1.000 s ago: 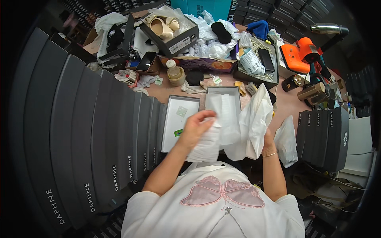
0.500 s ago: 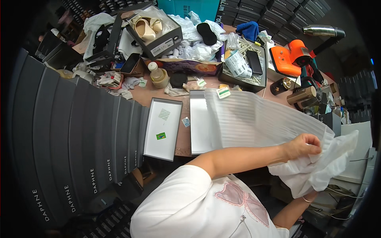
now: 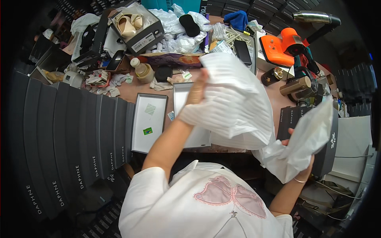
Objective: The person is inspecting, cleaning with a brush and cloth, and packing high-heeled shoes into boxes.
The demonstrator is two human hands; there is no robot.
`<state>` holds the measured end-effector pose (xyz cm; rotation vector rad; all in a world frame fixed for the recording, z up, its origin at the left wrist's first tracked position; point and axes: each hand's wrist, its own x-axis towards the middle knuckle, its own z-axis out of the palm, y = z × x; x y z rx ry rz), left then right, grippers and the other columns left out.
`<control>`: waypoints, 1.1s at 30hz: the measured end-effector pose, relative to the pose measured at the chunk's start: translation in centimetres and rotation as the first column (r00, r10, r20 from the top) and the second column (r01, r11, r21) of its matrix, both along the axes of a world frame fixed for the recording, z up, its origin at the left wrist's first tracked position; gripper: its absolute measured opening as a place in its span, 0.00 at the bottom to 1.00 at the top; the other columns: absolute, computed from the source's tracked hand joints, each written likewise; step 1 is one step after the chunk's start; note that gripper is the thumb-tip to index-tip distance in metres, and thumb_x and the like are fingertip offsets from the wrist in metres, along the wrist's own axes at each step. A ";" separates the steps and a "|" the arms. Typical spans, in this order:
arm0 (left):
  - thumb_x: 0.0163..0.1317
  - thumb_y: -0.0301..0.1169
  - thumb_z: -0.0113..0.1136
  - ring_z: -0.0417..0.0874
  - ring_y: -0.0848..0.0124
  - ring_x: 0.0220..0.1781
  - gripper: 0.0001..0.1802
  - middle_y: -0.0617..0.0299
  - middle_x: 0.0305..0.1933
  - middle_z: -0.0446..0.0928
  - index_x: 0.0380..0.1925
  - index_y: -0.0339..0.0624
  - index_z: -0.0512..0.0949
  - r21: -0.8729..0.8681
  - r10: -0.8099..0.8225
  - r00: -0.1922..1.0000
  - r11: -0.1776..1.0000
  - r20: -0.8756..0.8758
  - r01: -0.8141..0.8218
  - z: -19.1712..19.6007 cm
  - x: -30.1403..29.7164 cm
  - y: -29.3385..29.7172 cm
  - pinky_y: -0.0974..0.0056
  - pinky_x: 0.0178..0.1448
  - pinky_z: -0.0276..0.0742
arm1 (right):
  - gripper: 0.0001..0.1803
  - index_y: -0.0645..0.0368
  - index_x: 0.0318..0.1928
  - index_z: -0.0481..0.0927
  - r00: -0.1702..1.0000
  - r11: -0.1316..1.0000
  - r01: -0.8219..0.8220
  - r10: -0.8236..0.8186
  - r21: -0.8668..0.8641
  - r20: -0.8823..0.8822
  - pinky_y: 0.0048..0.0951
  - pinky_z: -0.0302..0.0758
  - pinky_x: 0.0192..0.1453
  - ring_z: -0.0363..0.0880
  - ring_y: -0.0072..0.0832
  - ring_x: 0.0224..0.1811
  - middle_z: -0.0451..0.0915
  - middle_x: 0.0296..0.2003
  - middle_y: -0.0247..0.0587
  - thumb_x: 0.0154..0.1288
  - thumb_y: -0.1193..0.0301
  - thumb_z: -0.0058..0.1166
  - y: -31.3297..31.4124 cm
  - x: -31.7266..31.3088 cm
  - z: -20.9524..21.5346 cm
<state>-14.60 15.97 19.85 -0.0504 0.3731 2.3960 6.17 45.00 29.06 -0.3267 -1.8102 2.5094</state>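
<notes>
A long sheet of ridged, translucent white wrapping paper (image 3: 240,101) hangs in the air above the table, bent and crumpled. My left hand (image 3: 197,89) holds its left part; the fingers are partly hidden behind the sheet. At the right, my right hand (image 3: 304,168) grips the bunched white end of the wrapping, with some fingertips showing past its upper edge. Beneath the sheet lies an open white-lined shoebox tray (image 3: 180,93), mostly covered. Left of it sits a box lid (image 3: 137,131), inside up, with a small green packet (image 3: 147,131) and a pale patterned square (image 3: 150,109) inside.
Dark shoeboxes (image 3: 71,131) stand in a row at the left; more (image 3: 327,135) stand at the right. Behind are an open box with beige shoes (image 3: 127,25), crumpled white paper (image 3: 170,41), a glue bottle (image 3: 142,70), an orange device (image 3: 274,49) and a metal-nozzled heat gun (image 3: 317,18).
My left hand has swung from the right side to the middle left, lifting the sheet off the tray. My right hand has come up at the right with the bunched end.
</notes>
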 end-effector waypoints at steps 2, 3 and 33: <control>0.59 0.48 0.64 0.82 0.67 0.49 0.34 0.56 0.50 0.78 0.58 0.37 0.68 -0.346 0.269 0.946 0.883 -0.182 -0.318 -4.3 0.6 -7.1 0.61 0.53 0.81 | 0.40 0.73 0.67 0.55 0.985 0.966 -0.109 0.136 -0.233 0.102 0.49 0.81 0.46 0.79 0.48 0.47 0.67 0.62 0.60 0.65 0.55 0.51 -2.3 -2.6 -2.5; 0.62 0.44 0.63 0.81 0.70 0.50 0.30 0.58 0.51 0.77 0.57 0.37 0.69 -0.422 0.265 0.913 0.823 -0.310 -0.382 -5.4 1.3 -10.8 0.65 0.55 0.78 | 0.40 0.72 0.67 0.55 0.966 0.945 -0.153 0.204 -0.288 0.157 0.49 0.81 0.48 0.80 0.47 0.46 0.66 0.62 0.59 0.65 0.55 0.51 -3.0 -3.7 -4.6; 0.63 0.22 0.56 0.71 0.73 0.57 0.24 0.57 0.57 0.72 0.60 0.34 0.68 -0.743 0.150 0.804 0.315 -0.575 -0.591 -8.1 7.4 -16.8 0.68 0.63 0.65 | 0.24 0.71 0.48 0.72 0.787 0.408 -0.616 0.319 0.673 0.527 0.47 0.75 0.51 0.77 0.57 0.47 0.74 0.44 0.65 0.55 0.65 0.56 -27.2 -12.7 -25.9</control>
